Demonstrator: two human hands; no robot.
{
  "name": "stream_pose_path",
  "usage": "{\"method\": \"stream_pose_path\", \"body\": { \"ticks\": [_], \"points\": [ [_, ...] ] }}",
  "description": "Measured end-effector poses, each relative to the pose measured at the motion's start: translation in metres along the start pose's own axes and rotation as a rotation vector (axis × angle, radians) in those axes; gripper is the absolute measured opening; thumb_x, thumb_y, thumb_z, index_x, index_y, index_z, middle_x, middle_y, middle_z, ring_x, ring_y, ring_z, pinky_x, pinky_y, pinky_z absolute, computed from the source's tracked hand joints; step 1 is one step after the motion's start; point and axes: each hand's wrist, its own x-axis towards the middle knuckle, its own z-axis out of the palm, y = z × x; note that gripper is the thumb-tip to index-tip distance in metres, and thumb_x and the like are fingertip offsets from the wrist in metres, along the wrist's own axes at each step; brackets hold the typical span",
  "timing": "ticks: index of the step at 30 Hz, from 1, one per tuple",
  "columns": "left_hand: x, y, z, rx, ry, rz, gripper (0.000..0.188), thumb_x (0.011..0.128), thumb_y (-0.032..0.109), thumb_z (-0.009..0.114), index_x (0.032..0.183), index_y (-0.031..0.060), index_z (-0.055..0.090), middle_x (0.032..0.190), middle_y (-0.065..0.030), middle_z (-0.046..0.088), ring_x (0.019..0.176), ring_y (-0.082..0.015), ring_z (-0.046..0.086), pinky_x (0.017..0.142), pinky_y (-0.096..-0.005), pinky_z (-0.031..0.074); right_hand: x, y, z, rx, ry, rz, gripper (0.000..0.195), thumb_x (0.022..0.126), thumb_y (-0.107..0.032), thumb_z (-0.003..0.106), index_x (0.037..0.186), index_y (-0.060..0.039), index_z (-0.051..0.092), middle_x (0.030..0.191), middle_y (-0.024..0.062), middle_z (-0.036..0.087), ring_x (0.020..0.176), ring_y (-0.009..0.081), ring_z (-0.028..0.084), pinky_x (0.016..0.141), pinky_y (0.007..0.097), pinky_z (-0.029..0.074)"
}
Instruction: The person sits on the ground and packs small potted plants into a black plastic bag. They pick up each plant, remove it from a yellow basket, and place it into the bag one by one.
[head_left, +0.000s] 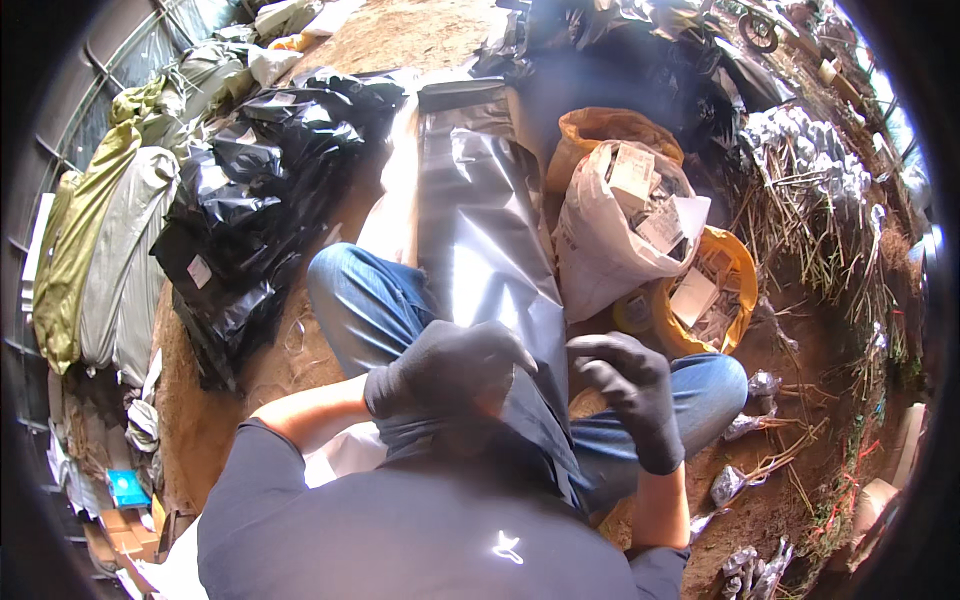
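Observation:
My left hand, in a dark grey knit glove, is curled at the near end of a long black plastic sheet. A flap of the plastic hangs from its fingertips over my lap; the palm side is hidden. Apart from it, to the right, my right hand wears the same kind of glove. Its fingers are bent and spread a little, with nothing visible between them. The shiny sheet runs away from me between my jeans-clad knees, over a pale board or strip.
Right of the sheet stand a white woven sack of paper labels or cards and a yellow sack of similar pieces. Crumpled black plastic lies left. Bare-stemmed plants with silvery wrapped ends are piled right; several wrapped bundles lie nearer.

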Motion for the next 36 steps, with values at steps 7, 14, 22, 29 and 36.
{"method": "stream_pose_path", "body": {
  "ticks": [7,14,22,29,36],
  "points": [
    [0.001,0.007,0.016,0.320,0.157,0.200,0.021,0.073,0.026,0.075,0.083,0.0125,0.063,0.084,-0.0025,0.058,0.070,-0.0169,0.061,0.057,-0.0312,0.050,-0.013,-0.013,0.051,-0.445,0.202,-0.420,0.027,0.072,-0.012,0.084,0.093,-0.0069,0.069,0.088,0.0068,0.069,0.077,0.0250,0.067,0.068,0.0338,0.053],
    [0.009,-0.003,0.024,0.351,0.203,0.295,0.017,0.070,0.019,0.074,0.083,0.0132,0.066,0.085,-0.0017,0.058,0.065,-0.0175,0.062,0.054,-0.0311,0.049,-0.020,-0.010,0.046,-0.391,0.274,-0.384,0.018,0.071,-0.009,0.081,0.086,-0.0113,0.071,0.081,0.0054,0.069,0.072,0.0243,0.065,0.062,0.0346,0.051],
    [0.002,-0.021,-0.004,0.758,0.533,0.448,0.006,0.092,0.012,0.061,0.090,0.0069,0.062,0.076,-0.0095,0.067,0.061,-0.0271,0.064,0.058,-0.0379,0.050,-0.144,0.086,-0.185,-0.672,1.452,-0.108,0.024,0.099,-0.016,0.055,0.109,0.0022,0.067,0.119,0.0174,0.067,0.106,0.0229,0.066,0.094,0.0352,0.052],
    [-0.017,-0.029,-0.011,0.777,0.639,0.313,0.015,0.095,0.019,0.062,0.092,0.0049,0.058,0.069,-0.0099,0.058,0.058,-0.0283,0.059,0.056,-0.0370,0.047,-0.098,0.133,-0.013,-0.502,0.456,-0.222,0.074,0.085,-0.023,0.076,0.147,-0.0025,0.039,0.145,0.0163,0.046,0.133,0.0304,0.047,0.110,0.0419,0.039],
    [-0.068,-0.059,0.024,0.088,0.808,-0.543,0.023,0.101,0.025,0.059,0.091,0.0043,0.055,0.072,-0.0013,0.057,0.064,-0.0070,0.052,0.057,-0.0275,0.044,-0.059,0.169,0.071,0.324,0.546,0.168,0.028,0.099,-0.022,0.063,0.078,-0.0041,0.067,0.066,-0.0051,0.056,0.059,0.0047,0.046,0.054,0.0244,0.036]
  ]
}}
